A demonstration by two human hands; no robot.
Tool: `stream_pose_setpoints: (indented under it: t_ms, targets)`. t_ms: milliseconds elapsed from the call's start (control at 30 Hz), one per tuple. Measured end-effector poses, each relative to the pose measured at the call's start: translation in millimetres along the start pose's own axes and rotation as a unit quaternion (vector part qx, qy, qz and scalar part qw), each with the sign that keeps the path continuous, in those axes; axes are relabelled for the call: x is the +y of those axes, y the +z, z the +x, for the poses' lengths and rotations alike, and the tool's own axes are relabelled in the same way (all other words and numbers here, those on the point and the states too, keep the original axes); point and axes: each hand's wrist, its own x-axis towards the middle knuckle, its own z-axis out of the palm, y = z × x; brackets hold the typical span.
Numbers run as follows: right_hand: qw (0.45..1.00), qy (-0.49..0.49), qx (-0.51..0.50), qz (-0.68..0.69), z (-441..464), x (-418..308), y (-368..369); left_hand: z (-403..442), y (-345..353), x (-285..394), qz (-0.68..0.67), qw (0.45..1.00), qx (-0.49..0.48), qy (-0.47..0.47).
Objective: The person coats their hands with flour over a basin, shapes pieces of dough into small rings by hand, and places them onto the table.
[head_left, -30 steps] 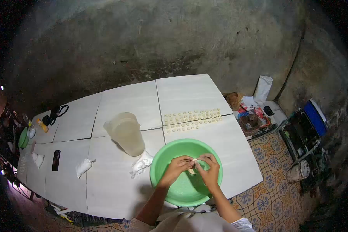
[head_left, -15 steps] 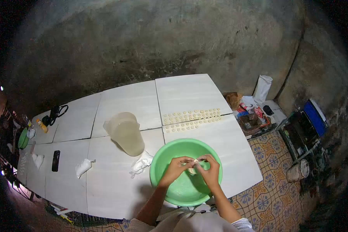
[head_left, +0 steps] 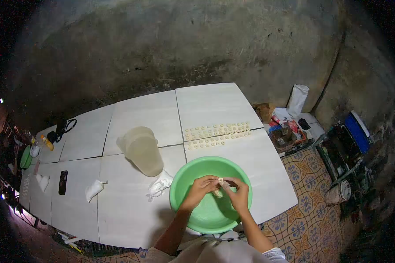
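Observation:
Both my hands are over a green basin (head_left: 184, 175) at the table's near edge. Between my fingertips is a small pale dough ring (head_left: 220, 180), its hole facing up toward me. My left hand (head_left: 200, 191) pinches it from the left, fingers bent together. From the other side my right hand (head_left: 238, 193) closes its thumb and fingers on the same ring. Just below the fingers shows a pale piece of dough (head_left: 217, 193); whether a hand holds it or it lies in the basin, I cannot tell. Beyond the basin, several small dough rings (head_left: 217, 131) lie in rows on the white table (head_left: 215, 101).
Left of the basin are a knotted white plastic bag (head_left: 160, 186) and a cloudy plastic pitcher (head_left: 144, 151). Farther left lie another white bag (head_left: 94, 190) and a phone (head_left: 63, 182). A cluttered crate (head_left: 287, 136) and a bucket (head_left: 338, 193) stand to the right.
My fingers have shifted slightly around the dough ring, and its hole now shows more plainly. The basin, pitcher and rows of rings stay in place.

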Motion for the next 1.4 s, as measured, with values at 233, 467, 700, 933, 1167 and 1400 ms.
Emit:
stream_pose_setpoints:
  t_ms: [233,467,700,933,1167,1400]
  targets:
    - [0.998,-0.035,0.036,-0.034,-1.3,-9.8,1.5,-0.2,0.9,2.3,0.004,1.0,0.003,0.013]
    - [0.994,-0.076,0.028,-0.071,-0.4,-0.2,0.3,-1.0,6.2,5.9,0.068,0.996,0.033,0.04]
    - [0.996,-0.026,0.042,-0.074,-8.3,-9.8,3.9,1.8,4.2,-5.1,0.073,0.992,0.065,0.074]
    - [0.997,-0.039,0.054,-0.049,-8.0,-9.2,5.2,-1.9,11.4,7.5,0.09,0.992,0.061,0.065]
    - [0.996,-0.057,0.053,-0.043,-4.6,1.1,3.4,-2.0,6.0,4.6,0.04,0.998,0.041,0.021]
    - [0.992,-0.075,0.06,-0.084,-6.9,-4.7,6.9,-0.2,1.5,-4.1,-0.014,0.999,0.045,0.003]
